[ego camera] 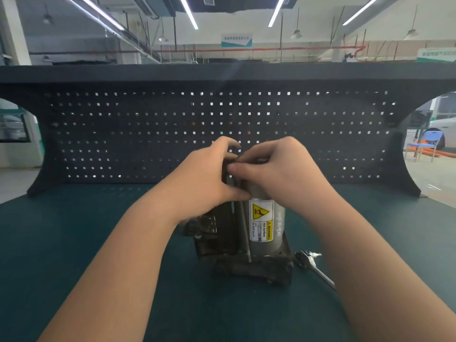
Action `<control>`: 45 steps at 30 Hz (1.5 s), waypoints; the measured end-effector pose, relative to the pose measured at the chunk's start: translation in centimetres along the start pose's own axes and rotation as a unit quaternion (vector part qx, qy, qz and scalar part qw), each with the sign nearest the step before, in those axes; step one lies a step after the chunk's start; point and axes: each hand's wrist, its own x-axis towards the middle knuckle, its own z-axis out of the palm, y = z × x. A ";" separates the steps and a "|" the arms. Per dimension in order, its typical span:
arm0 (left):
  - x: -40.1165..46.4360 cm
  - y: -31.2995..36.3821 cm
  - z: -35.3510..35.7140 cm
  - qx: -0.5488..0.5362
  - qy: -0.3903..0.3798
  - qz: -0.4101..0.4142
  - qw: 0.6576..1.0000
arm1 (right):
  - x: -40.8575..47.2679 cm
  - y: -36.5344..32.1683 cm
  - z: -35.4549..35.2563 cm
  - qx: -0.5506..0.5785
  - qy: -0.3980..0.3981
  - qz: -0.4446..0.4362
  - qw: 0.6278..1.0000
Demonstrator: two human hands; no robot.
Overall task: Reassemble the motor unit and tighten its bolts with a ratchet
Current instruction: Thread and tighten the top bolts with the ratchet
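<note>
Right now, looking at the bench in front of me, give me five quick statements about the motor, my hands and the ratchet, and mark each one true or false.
1. The motor unit stands upright on the green bench top. True.
2. The ratchet is in the right hand. False: it lies on the bench to the right of the motor's base, untouched.
3. Both hands are at the top of the motor, the left hand beside the right. True.
4. The warning label on the motor is blue. False: it is yellow and white.
5. A long bolt runs down the motor's side. True.
</note>
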 end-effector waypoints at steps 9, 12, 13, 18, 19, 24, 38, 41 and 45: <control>-0.2 0.4 -0.3 0.035 0.009 0.005 0.999 | 0.4 -0.2 0.1 0.036 0.015 0.013 0.999; -0.2 0.5 -0.3 0.042 0.006 0.001 0.999 | 0.5 -0.2 0.0 0.036 0.014 0.022 0.999; -0.2 0.5 -0.3 0.045 0.005 0.001 0.999 | 0.4 -0.2 0.0 0.038 0.014 0.023 0.999; -0.2 0.7 -0.3 0.044 0.006 0.000 0.999 | 0.3 -0.4 -0.1 0.035 0.010 0.023 0.999; -0.2 0.7 -0.3 0.045 0.006 0.000 0.999 | 0.3 -0.4 -0.2 0.032 0.007 0.024 0.999; -0.2 0.6 -0.2 0.036 0.002 0.001 0.999 | 0.2 -0.5 -0.4 0.020 -0.014 0.027 0.999; 0.2 0.2 -0.2 0.043 0.014 0.011 0.999 | -0.1 -0.6 -0.5 0.015 -0.052 0.012 0.998; 0.4 -0.1 0.2 -0.009 0.051 0.021 0.998 | -0.1 -0.6 -0.2 -0.052 0.014 -0.005 0.999; 0.4 0.0 0.6 0.002 0.044 -0.003 0.999 | 0.4 1.2 -4.9 -0.086 0.134 0.033 0.987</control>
